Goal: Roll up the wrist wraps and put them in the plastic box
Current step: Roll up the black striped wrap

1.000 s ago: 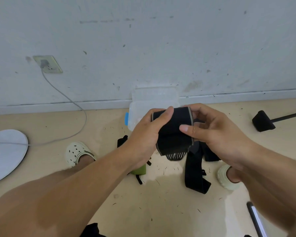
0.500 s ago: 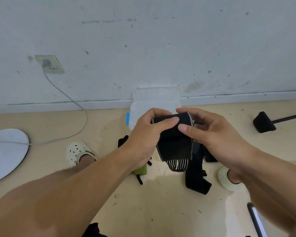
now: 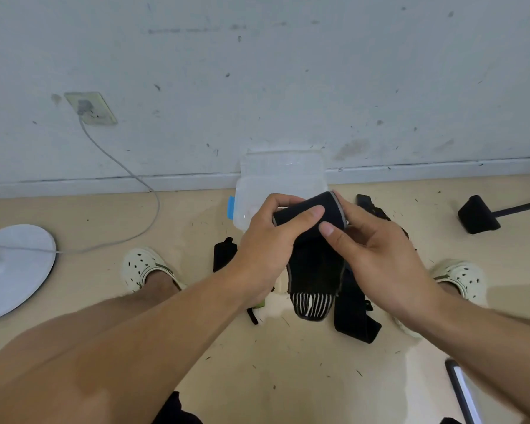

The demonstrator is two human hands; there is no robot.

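Both hands, left (image 3: 266,240) & right (image 3: 377,255), grip half-rolled black wrist wrap (image 3: 312,237) above plastic box (image 3: 257,185).

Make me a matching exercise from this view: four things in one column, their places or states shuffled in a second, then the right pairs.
Things:
1. wrist wrap
2. plastic box
3. wall socket
4. white round disc

Places or states:
A. on the floor at the far left
B. partly rolled, gripped by the left hand and the right hand
C. open, on the floor against the wall
D. on the wall, with a grey cable plugged in

Pairs: 1-B, 2-C, 3-D, 4-A
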